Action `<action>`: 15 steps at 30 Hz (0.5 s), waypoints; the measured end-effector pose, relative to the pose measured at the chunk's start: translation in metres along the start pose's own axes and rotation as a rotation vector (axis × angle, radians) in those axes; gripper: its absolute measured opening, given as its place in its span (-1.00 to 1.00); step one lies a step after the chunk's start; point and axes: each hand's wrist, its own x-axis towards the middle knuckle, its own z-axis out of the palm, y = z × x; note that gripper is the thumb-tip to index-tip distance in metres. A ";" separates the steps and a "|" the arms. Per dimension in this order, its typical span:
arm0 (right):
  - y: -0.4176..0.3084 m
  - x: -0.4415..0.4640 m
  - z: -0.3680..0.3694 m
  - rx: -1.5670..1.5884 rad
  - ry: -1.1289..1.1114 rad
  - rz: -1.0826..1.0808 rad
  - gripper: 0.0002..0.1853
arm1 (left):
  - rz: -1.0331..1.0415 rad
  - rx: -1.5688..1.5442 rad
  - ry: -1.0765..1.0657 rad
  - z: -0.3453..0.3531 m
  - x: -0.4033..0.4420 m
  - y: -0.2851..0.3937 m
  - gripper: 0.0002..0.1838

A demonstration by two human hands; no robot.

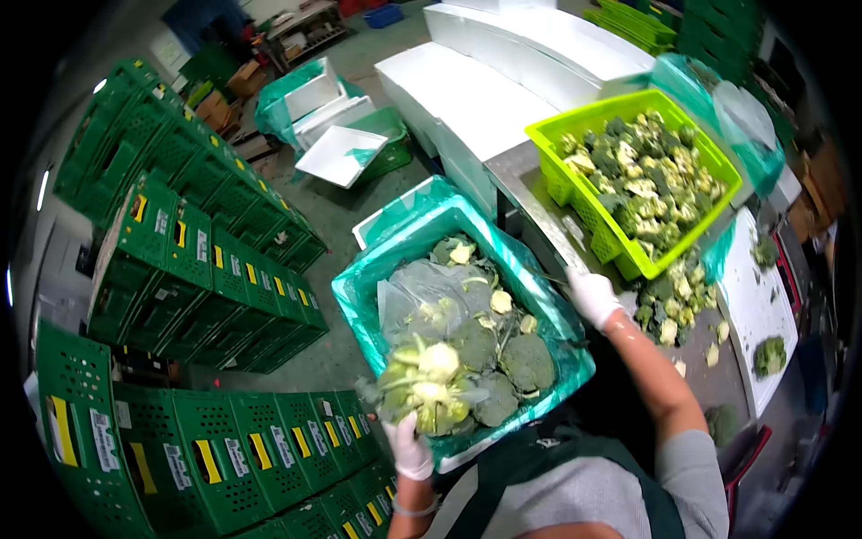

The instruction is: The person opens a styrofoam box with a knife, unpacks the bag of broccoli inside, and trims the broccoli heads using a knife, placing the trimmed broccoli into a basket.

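Note:
My left hand (410,449), in a white glove, is closed on a head of broccoli (431,382), its pale cut stem turned up toward me. The broccoli is held over the near left corner of a box (346,292) lined with teal plastic. Inside that box lie more broccoli heads (525,361) and a sheet of clear film (413,296). My right hand (594,298), also gloved, is closed round the handle of a knife (546,277); its thin dark blade points left over the box's right edge. The handle is mostly hidden by my fingers.
A lime-green crate (575,202) of broccoli florets stands on the metal table at the right, with loose florets (669,310) beside it. White foam boxes (467,90) line the back. Green crates (197,260) are stacked at the left. A white board (759,305) lies far right.

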 end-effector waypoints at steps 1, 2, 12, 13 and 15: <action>-0.001 -0.004 -0.024 0.012 -0.082 -0.027 -0.55 | 0.014 0.132 -0.072 -0.020 0.006 0.006 -0.36; -0.010 -0.009 -0.039 0.180 -0.087 -0.101 -0.50 | 0.036 0.212 0.001 -0.020 0.006 0.005 -0.33; -0.132 -0.021 -0.023 0.960 -0.162 -0.283 -0.22 | -0.065 0.094 -0.086 0.005 0.035 -0.014 -0.35; -0.122 -0.017 -0.024 1.083 -0.199 -0.093 -0.36 | -0.197 -0.130 -0.030 -0.001 0.034 -0.013 -0.43; -0.103 -0.017 -0.021 1.250 -0.102 0.023 -0.53 | -0.281 -0.359 -0.063 -0.017 0.036 -0.018 -0.47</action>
